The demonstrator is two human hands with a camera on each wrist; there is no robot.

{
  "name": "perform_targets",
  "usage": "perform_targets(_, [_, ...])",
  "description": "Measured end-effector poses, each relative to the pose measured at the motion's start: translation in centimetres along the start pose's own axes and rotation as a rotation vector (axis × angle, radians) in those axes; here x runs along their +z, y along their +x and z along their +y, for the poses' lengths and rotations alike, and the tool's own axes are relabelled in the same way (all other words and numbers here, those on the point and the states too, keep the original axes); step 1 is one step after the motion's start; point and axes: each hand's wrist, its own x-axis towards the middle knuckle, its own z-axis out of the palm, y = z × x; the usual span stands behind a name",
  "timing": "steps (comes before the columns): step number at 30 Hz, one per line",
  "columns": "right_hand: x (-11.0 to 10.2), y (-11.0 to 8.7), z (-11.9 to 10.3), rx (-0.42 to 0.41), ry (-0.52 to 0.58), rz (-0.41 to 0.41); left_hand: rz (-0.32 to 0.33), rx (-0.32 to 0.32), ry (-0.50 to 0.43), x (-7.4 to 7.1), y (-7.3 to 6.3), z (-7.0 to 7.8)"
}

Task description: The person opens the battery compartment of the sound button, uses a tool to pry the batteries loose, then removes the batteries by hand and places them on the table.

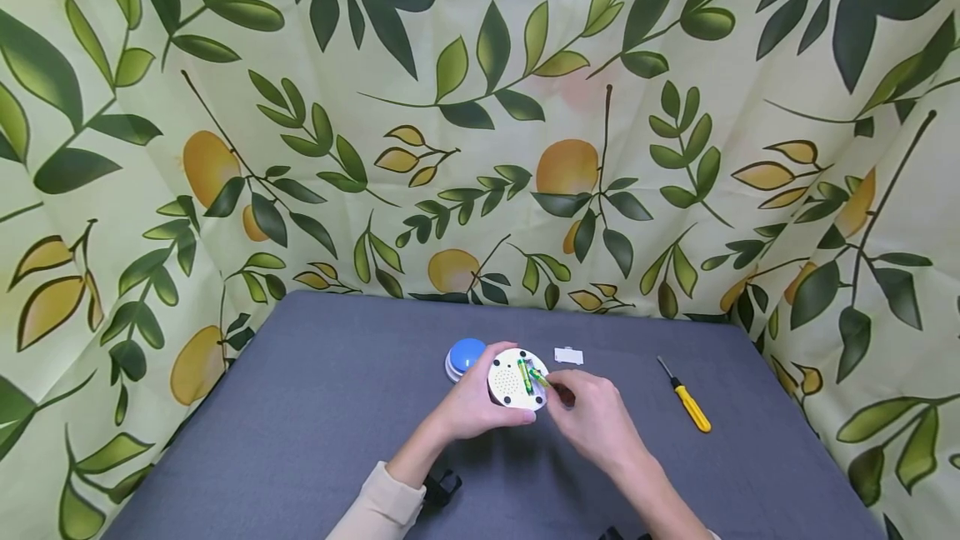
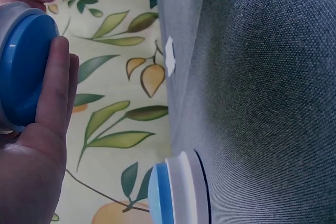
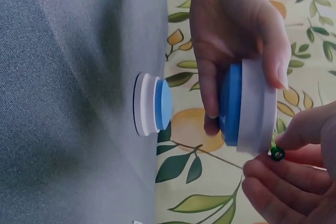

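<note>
My left hand grips a round push-button device, its white underside turned toward me and its battery compartment uncovered. One green battery lies in the compartment. A second green battery is pinched between my right hand's thumb and fingers, tilted at the compartment's edge. In the left wrist view, the device's blue dome rests against the left fingers. How far the second battery sits inside cannot be made out.
Behind the left hand, a second blue-domed button stands on the grey table. A small white cover lies beyond the right hand. To the right is a screwdriver with a yellow handle. Leaf-patterned cloth surrounds the table.
</note>
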Motion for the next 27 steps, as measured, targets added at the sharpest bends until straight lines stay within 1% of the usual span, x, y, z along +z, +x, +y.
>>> perform_targets(4, [-0.2, 0.0, 0.7, 0.057, 0.118, -0.013, 0.002, 0.000, -0.002, 0.0, 0.0, 0.1])
perform_targets(7, [-0.3, 0.0, 1.4, 0.104, 0.195, -0.003, 0.006, 0.003, 0.000, 0.0, 0.0, 0.0])
perform_targets(12, [-0.2, 0.0, 2.6, 0.158, 0.320, 0.026, 0.008, 0.001, 0.005, -0.1, 0.0, 0.0])
perform_targets(17, [-0.2, 0.0, 3.6, 0.259, 0.464, 0.011, 0.008, -0.004, 0.000, -0.1, 0.0, 0.0])
perform_targets(22, [-0.5, -0.1, 4.7, 0.349, 0.532, -0.011, 0.012, -0.010, 0.008, -0.1, -0.1, 0.1])
perform_targets(27, [-0.8, 0.1, 5.8, 0.396, 0.569, -0.010, 0.019, -0.013, 0.020, -0.1, 0.0, 0.2])
